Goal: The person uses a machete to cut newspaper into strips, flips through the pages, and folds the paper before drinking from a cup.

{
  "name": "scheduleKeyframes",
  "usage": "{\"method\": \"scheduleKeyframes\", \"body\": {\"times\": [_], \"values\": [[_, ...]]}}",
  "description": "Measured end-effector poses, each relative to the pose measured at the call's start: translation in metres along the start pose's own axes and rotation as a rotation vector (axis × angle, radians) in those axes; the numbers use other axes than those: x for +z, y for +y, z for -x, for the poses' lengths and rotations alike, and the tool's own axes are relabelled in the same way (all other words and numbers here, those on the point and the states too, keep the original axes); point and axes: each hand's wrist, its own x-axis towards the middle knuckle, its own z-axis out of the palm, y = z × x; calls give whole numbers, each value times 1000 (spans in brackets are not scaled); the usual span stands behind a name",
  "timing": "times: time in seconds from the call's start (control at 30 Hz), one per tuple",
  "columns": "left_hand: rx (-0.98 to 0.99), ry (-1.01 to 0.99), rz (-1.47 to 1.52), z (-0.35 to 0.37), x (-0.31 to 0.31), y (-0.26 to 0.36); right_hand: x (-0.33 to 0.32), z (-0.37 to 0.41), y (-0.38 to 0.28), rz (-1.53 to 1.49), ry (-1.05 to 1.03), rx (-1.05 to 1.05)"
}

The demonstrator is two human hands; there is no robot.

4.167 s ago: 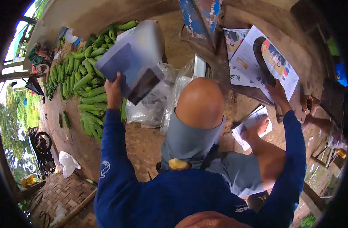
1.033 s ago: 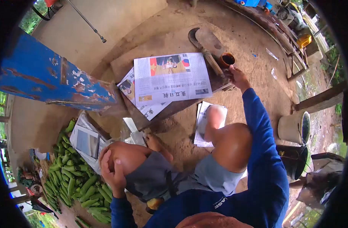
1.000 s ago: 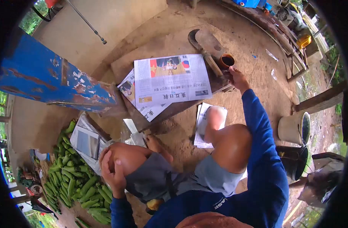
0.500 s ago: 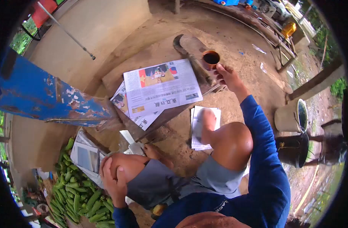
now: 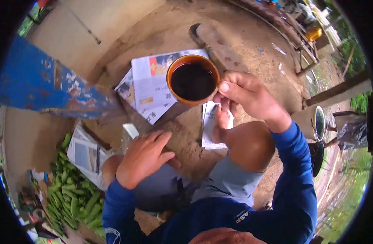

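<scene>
My right hand (image 5: pixel 245 95) pinches the handle side of an orange-brown cup (image 5: pixel 172 89), held up close before me. Dark liquid (image 5: pixel 193 81) fills much of the cup, and its rim looks roughly level. Above my knee hovers my left hand (image 5: pixel 145 154), fingers stretched out and holding nothing. Behind the cup, printed newspapers (image 5: pixel 147 91) lie on a low wooden bench (image 5: pixel 170 114), partly hidden by the cup. More printed sheets (image 5: pixel 208 126) are on the ground under my foot.
Green, long vegetables (image 5: pixel 74 199) are heaped at the lower left beside a folded newspaper (image 5: pixel 86 152). A blue, peeling post (image 5: pixel 60 81) slants in from the left. Buckets (image 5: pixel 320 122) stand at the right, and a yellow container (image 5: pixel 313 34) sits at the upper right.
My right hand has lifted the cup from the bench's far end and brought it closer to me. My left hand has come off my knee and moved up and right.
</scene>
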Motion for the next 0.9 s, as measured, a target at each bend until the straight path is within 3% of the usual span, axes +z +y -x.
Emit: {"method": "scheduleKeyframes", "body": {"times": [0.07, 0.2, 0.23, 0.3, 0.37, 0.43, 0.53, 0.57, 0.67, 0.9], "values": [[90, 23, 66, -7, 9, -13, 21, 9, -16, -14, -81, -10], [-94, -15, 145, 6, 28, -41, 47, 20, -31, -41, -255, 29], [-154, -90, 67, 6, 22, -36, 51, 17, -30, 43, -290, -151], [-58, 23, 99, 16, 30, -41, 60, 13, -31, 96, -354, -351], [11, 134, 147, 22, 37, -44, 64, 15, -29, 43, -437, -354], [-13, 114, 161, 21, 42, -41, 70, 14, -28, -17, -530, -308], [-125, -116, 92, 14, 43, -38, 68, 3, -35, -38, -744, -371], [-38, -7, 106, 18, 57, -47, 70, 4, -34, -66, -747, -377], [-48, -166, 46, 15, 67, -59, 80, 0, -26, -86, -735, -414], [-88, -147, 54, 14, 63, -49, 93, -11, -23, -87, -700, -485]]}}
